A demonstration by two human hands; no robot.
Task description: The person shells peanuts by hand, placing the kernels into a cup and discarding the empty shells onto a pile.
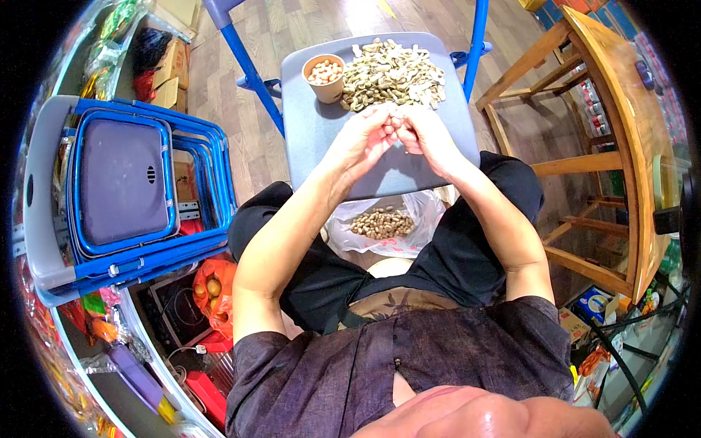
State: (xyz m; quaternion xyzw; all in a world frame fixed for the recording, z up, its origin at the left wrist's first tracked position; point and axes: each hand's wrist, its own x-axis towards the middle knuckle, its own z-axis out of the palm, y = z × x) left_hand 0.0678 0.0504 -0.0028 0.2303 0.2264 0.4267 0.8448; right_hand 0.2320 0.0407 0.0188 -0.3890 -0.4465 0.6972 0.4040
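Observation:
My left hand [363, 139] and my right hand [428, 137] meet above the seat of a grey chair [314, 157]. Both are closed, with the fingertips pinched together; whatever small thing lies between them is hidden. Just beyond the fingers spreads a pile of peanut shells [394, 71]. To the left of that pile stands a paper cup [328, 91], filled with shelled peanuts [325, 71]. Below the chair's near edge, between my legs, a white plastic bag [422, 212] lies open with unshelled peanuts [382, 223] in it.
Folded blue-framed chairs [124, 175] lean at the left. A wooden table [621, 146] stands close on the right. Near my left elbow are an orange bag [226, 281] with round items and a dark cooktop [175, 310]. Packed shelves line the left side.

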